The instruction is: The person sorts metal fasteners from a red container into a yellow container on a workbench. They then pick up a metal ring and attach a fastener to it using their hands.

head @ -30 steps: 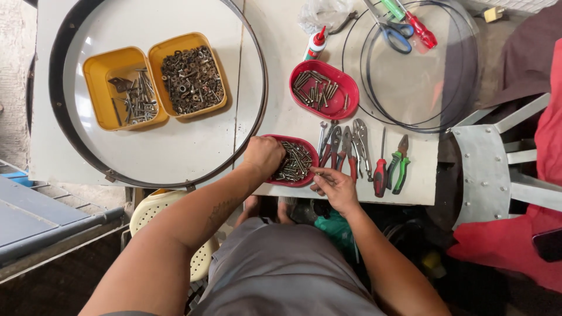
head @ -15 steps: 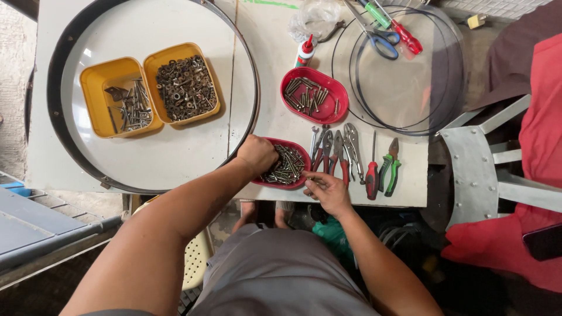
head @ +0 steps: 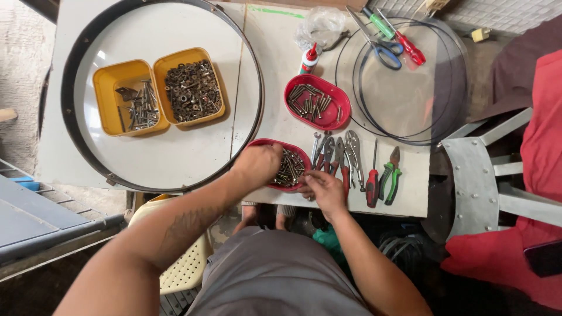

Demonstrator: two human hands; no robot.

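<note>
Both hands have closed in on the oval red tray of brass-coloured screws at the white table's near edge: the left hand now sits curled on its rim, whether pinching screws I cannot tell, and the right hand pinches something small just beside it. Beyond them, pliers and a red-handled screwdriver lie in a row, a second red tray of bolts sits further back, and two yellow bins rest inside the big black hoop
</note>
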